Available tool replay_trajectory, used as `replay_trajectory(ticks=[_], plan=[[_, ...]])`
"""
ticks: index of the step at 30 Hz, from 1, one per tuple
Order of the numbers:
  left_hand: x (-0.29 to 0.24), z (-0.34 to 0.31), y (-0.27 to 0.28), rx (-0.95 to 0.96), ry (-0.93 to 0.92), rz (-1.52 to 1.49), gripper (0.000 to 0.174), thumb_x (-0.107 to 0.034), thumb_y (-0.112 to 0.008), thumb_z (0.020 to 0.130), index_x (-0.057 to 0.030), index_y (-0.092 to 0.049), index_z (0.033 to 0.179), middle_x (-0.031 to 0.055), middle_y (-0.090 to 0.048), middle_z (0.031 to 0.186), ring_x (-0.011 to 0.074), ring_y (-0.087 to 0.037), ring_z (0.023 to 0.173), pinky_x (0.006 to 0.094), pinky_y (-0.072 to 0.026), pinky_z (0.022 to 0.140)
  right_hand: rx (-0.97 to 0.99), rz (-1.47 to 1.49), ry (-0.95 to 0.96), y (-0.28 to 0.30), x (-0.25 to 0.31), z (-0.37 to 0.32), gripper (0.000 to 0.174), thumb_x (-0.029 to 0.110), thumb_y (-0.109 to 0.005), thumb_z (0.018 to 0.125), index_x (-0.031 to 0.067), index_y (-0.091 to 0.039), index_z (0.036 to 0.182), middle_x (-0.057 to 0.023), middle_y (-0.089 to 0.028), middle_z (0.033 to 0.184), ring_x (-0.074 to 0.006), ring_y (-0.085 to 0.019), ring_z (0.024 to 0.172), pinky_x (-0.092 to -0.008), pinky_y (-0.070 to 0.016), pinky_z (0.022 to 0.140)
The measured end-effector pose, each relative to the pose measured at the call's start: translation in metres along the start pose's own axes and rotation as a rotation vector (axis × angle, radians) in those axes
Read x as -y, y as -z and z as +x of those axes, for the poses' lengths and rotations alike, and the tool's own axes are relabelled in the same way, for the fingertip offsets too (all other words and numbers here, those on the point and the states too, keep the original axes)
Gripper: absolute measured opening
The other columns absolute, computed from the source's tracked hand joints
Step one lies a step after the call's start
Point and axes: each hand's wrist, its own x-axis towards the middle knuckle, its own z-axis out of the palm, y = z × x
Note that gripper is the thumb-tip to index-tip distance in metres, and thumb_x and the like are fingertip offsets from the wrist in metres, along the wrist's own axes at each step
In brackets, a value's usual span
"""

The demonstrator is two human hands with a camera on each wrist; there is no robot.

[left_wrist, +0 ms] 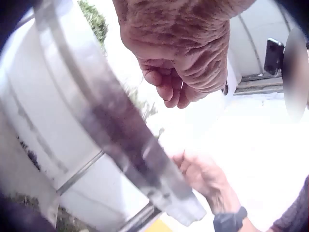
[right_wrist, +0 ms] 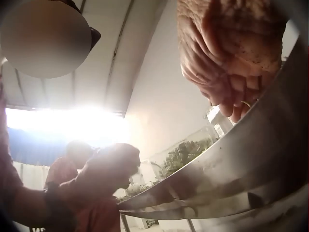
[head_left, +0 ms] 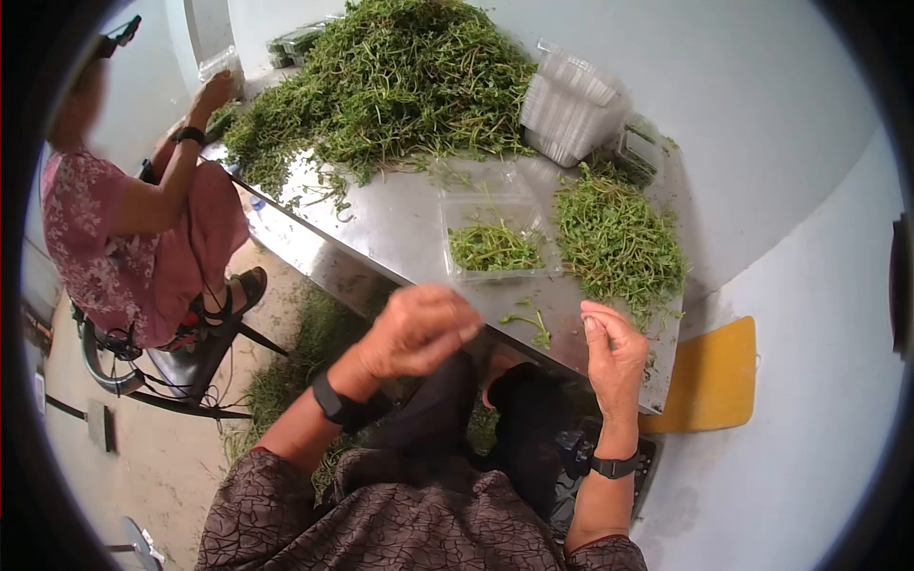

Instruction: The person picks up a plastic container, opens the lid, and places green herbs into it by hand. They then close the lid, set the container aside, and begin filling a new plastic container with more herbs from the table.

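Observation:
My left hand [head_left: 424,331] hovers over the table's front edge, somewhat blurred, its fingers loosely bent with nothing visible in them. To its right, my right hand [head_left: 617,357] is raised with thumb and fingertips together. A thin pale stem [right_wrist: 247,103] shows at those fingertips in the right wrist view. Between and beyond the hands lies an open clear plastic box [head_left: 505,275], partly filled with leafy green stems [head_left: 493,247]. A small heap of the same greens [head_left: 619,238] lies just right of the box. One loose sprig [head_left: 540,328] rests near the table edge.
A large mound of greens [head_left: 400,86] covers the back of the metal table [head_left: 381,224]. Stacked clear boxes [head_left: 571,109] stand at the back right, beside a filled box [head_left: 640,152]. Another person [head_left: 124,219] sits at left. A yellow board [head_left: 714,376] leans by the wall.

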Motion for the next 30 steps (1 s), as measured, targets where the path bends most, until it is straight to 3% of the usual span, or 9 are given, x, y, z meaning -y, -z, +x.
replay_trajectory(ticks=[3, 7, 9, 15, 18, 22, 24, 26, 30], plan=[[-0.006, 0.031, 0.027, -0.108, -0.047, 0.180, 0.020, 0.004, -0.063, 0.075, -0.0032, -0.069, 0.093, 0.0103, -0.065, 0.090, 0.0238, -0.063, 0.080, 0.0336, -0.0520, 0.069, -0.005, 0.035, 0.011, -0.003, -0.006, -0.002, 0.011, 0.002, -0.060, 0.085, -0.0044, -0.066, 0.093, -0.0117, -0.069, 0.098, -0.0196, -0.063, 0.080, -0.0291, -0.0505, 0.070], [0.001, 0.064, 0.037, 0.042, -0.138, 0.372, 0.022, 0.002, -0.065, 0.076, -0.0037, -0.068, 0.097, 0.0092, -0.065, 0.101, 0.0264, -0.062, 0.091, 0.0371, -0.0492, 0.082, -0.007, 0.062, 0.046, -0.003, -0.012, -0.005, 0.010, 0.001, -0.060, 0.085, -0.0039, -0.066, 0.091, -0.0112, -0.068, 0.098, -0.0180, -0.062, 0.078, -0.0280, -0.0498, 0.065], [0.009, 0.075, 0.028, 0.139, -0.137, 0.472, 0.021, -0.001, -0.065, 0.078, -0.0049, -0.069, 0.098, 0.0079, -0.065, 0.111, 0.0275, -0.058, 0.103, 0.0395, -0.0443, 0.091, -0.013, 0.093, 0.039, -0.001, -0.011, -0.007, 0.009, 0.000, -0.060, 0.085, -0.0036, -0.067, 0.090, -0.0111, -0.068, 0.098, -0.0176, -0.062, 0.078, -0.0277, -0.0496, 0.063], [0.023, 0.091, 0.009, 0.413, -0.100, 0.670, 0.020, -0.011, -0.059, 0.086, -0.0072, -0.069, 0.103, 0.0083, -0.061, 0.124, 0.0270, -0.052, 0.117, 0.0403, -0.0390, 0.098, -0.007, 0.101, 0.076, -0.001, -0.011, -0.007, 0.009, -0.001, -0.061, 0.083, -0.0021, -0.067, 0.090, -0.0111, -0.068, 0.099, -0.0188, -0.063, 0.082, -0.0279, -0.0504, 0.059], [0.026, 0.093, 0.007, 0.446, -0.023, 0.686, 0.022, -0.013, -0.056, 0.088, -0.0067, -0.068, 0.105, 0.0090, -0.058, 0.127, 0.0274, -0.051, 0.118, 0.0409, -0.0392, 0.097, -0.014, 0.080, 0.097, -0.002, -0.012, -0.008, 0.010, -0.002, -0.062, 0.081, -0.0024, -0.067, 0.089, -0.0125, -0.068, 0.098, -0.0232, -0.064, 0.084, -0.0314, -0.0523, 0.065], [0.026, 0.094, 0.005, 0.502, 0.053, 0.669, 0.023, -0.013, -0.055, 0.089, -0.0063, -0.067, 0.107, 0.0112, -0.056, 0.129, 0.0285, -0.051, 0.118, 0.0411, -0.0388, 0.098, -0.002, 0.021, 0.127, -0.004, -0.017, -0.009, 0.009, 0.000, -0.060, 0.084, -0.0022, -0.067, 0.089, -0.0109, -0.068, 0.097, -0.0194, -0.062, 0.084, -0.0283, -0.0492, 0.066], [0.028, 0.095, 0.004, 0.483, 0.102, 0.605, 0.023, -0.012, -0.055, 0.088, -0.0041, -0.066, 0.106, 0.0138, -0.059, 0.121, 0.0302, -0.052, 0.114, 0.0418, -0.0391, 0.098, -0.006, 0.024, 0.140, -0.004, -0.018, -0.009, 0.009, -0.001, -0.060, 0.083, -0.0022, -0.067, 0.089, -0.0107, -0.068, 0.097, -0.0193, -0.062, 0.083, -0.0281, -0.0491, 0.064], [0.028, 0.099, 0.003, 0.495, 0.072, 0.596, 0.022, -0.011, -0.056, 0.087, -0.0029, -0.066, 0.105, 0.0144, -0.060, 0.115, 0.0310, -0.054, 0.110, 0.0417, -0.0409, 0.095, -0.007, 0.065, 0.096, -0.003, -0.015, -0.009, 0.009, -0.002, -0.063, 0.078, -0.0027, -0.067, 0.085, -0.0141, -0.068, 0.095, -0.0297, -0.063, 0.088, -0.0363, -0.0518, 0.076], [0.029, 0.100, -0.001, 0.449, 0.013, 0.599, 0.021, -0.007, -0.059, 0.083, 0.0005, -0.065, 0.102, 0.0147, -0.061, 0.099, 0.0331, -0.057, 0.096, 0.0410, -0.0461, 0.085, -0.011, 0.041, 0.132, -0.003, -0.016, -0.009, 0.009, -0.002, -0.063, 0.077, -0.0028, -0.067, 0.085, -0.0141, -0.068, 0.094, -0.0299, -0.063, 0.087, -0.0363, -0.0517, 0.075]])
